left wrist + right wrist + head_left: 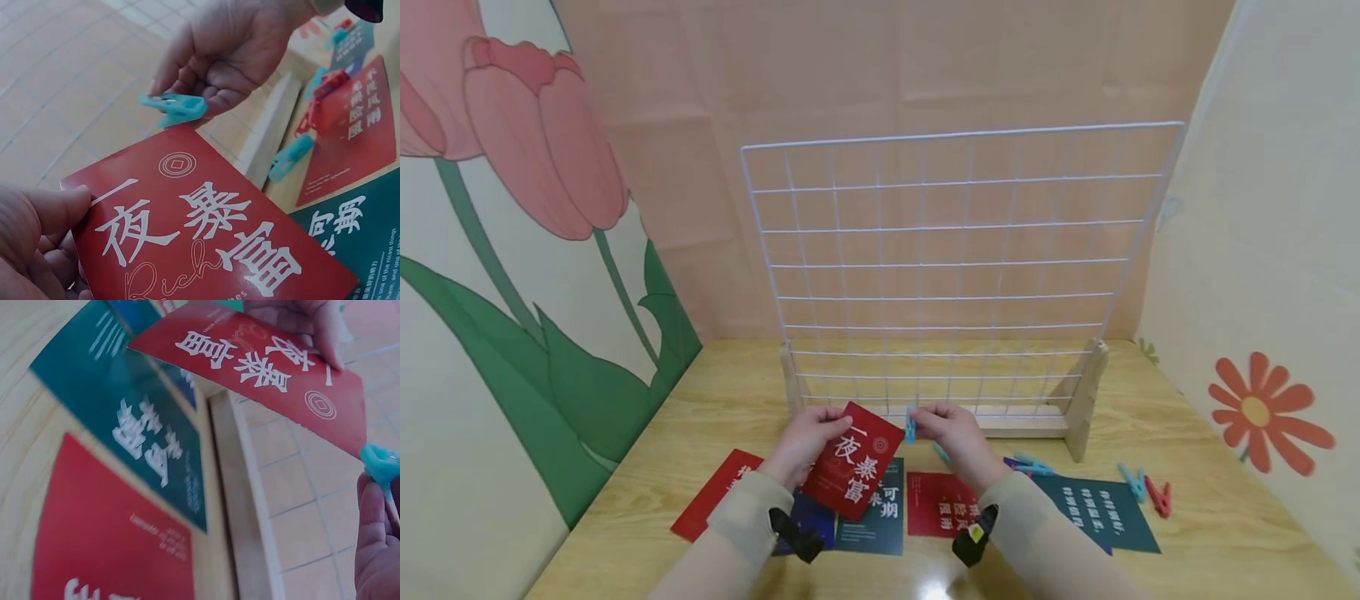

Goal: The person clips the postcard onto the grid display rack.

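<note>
My left hand pinches a red card with white characters by its left edge, thumb on the printed face. The card is raised and tilted above the table. In my right hand a light blue clothespin is pinched between thumb and fingers. In the left wrist view the clothespin stands right at the card's top corner; in the right wrist view its tip overlaps that corner. Both hands are in front of the white wire grid, near its base.
The grid stands in wooden feet on the wood-grain table. Red, teal and blue cards lie along the front, among them a teal card at right. Blue and red clothespins are scattered on and beside the cards.
</note>
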The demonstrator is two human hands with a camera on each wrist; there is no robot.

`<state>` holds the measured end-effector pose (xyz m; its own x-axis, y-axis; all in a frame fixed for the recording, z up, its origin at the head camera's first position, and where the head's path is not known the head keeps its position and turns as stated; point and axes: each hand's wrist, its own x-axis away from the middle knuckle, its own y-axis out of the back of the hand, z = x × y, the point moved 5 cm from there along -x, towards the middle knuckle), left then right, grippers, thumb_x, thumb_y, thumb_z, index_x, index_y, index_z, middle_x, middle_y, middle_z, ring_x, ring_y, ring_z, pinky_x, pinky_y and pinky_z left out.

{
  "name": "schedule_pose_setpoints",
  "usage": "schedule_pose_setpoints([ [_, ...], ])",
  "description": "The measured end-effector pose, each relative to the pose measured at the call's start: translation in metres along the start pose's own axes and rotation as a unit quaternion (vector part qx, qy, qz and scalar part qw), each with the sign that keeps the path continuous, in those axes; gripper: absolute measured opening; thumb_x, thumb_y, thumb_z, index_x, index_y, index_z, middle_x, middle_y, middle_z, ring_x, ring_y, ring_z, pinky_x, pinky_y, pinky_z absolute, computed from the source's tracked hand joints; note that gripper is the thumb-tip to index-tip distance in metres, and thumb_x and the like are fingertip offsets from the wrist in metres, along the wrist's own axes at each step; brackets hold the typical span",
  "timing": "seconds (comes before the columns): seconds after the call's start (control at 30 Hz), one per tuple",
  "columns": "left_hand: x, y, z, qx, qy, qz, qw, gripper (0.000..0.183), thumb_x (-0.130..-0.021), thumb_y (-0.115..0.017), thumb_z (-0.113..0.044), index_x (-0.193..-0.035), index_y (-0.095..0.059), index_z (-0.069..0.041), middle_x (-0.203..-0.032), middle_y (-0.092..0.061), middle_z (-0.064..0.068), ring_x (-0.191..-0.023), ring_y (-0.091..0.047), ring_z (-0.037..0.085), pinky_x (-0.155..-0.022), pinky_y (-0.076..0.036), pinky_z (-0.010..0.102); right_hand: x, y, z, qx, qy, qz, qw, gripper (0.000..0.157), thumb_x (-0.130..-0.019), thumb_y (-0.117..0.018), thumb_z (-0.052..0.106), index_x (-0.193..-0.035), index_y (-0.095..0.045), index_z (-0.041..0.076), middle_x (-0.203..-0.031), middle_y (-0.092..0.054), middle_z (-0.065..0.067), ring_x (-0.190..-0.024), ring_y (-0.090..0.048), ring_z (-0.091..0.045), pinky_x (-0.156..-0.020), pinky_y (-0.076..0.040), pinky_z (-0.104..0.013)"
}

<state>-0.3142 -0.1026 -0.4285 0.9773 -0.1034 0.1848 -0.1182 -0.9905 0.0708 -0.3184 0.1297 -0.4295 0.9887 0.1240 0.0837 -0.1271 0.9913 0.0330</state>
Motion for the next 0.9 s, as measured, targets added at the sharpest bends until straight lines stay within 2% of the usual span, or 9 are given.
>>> schedule_pose_setpoints([
  [0.3, 0.007, 0.013, -0.006, 0.015, -0.015, -0.037, 0.9991, 0.036, -0.092, -0.066, -0.028, -0.118, -0.059, -0.004, -0.109, -0.062, 0.013, -0.092, -0.061, 0.024, -0.074, -0.054, 0.036, 0.004, -0.009, 0.020, -0.078, 0.019, 0.024, 0.996, 0.034, -0.091, -0.066, 0.032, -0.105, -0.066, 0.001, -0.102, -0.065, -0.010, -0.102, -0.056, -0.026, -0.095, -0.044, -0.041],
  [0.5, 0.008, 0.019, -0.011, 0.042, -0.022, -0.047, 0.9977, 0.033, -0.092, -0.067, -0.027, -0.115, -0.061, -0.004, -0.106, -0.063, 0.012, -0.090, -0.062, 0.023, -0.074, -0.054, 0.035, 0.006, -0.012, 0.032, -0.116, 0.036, 0.028, 0.992, 0.027, -0.090, -0.069, 0.028, -0.101, -0.065, 0.003, -0.095, -0.066, -0.007, -0.099, -0.057, -0.026, -0.096, -0.042, -0.039],
  [0.63, 0.011, 0.021, -0.016, 0.055, -0.032, -0.051, 0.9967, 0.031, -0.093, -0.065, -0.027, -0.113, -0.061, -0.005, -0.104, -0.064, 0.011, -0.088, -0.062, 0.021, -0.073, -0.054, 0.034, 0.005, -0.015, 0.038, -0.102, 0.049, 0.032, 0.993, 0.028, -0.089, -0.069, 0.031, -0.096, -0.067, 0.003, -0.092, -0.066, -0.006, -0.101, -0.057, -0.026, -0.096, -0.042, -0.040],
  [0.77, 0.013, 0.023, -0.021, 0.063, -0.048, -0.056, 0.9953, 0.029, -0.093, -0.065, -0.026, -0.112, -0.061, -0.004, -0.103, -0.063, 0.010, -0.088, -0.061, 0.020, -0.073, -0.053, 0.034, 0.003, -0.014, 0.040, -0.066, 0.051, 0.032, 0.996, 0.033, -0.089, -0.069, 0.034, -0.099, -0.066, 0.002, -0.098, -0.065, -0.009, -0.100, -0.059, -0.027, -0.099, -0.041, -0.042],
  [0.9, 0.014, 0.028, -0.024, 0.069, -0.056, -0.059, 0.9943, 0.028, -0.092, -0.067, -0.026, -0.109, -0.061, -0.005, -0.103, -0.063, 0.011, -0.088, -0.063, 0.022, -0.073, -0.054, 0.035, 0.002, -0.012, 0.043, -0.030, 0.061, 0.034, 0.997, 0.036, -0.089, -0.069, 0.035, -0.104, -0.063, 0.003, -0.104, -0.062, -0.010, -0.102, -0.058, -0.028, -0.097, -0.042, -0.040],
])
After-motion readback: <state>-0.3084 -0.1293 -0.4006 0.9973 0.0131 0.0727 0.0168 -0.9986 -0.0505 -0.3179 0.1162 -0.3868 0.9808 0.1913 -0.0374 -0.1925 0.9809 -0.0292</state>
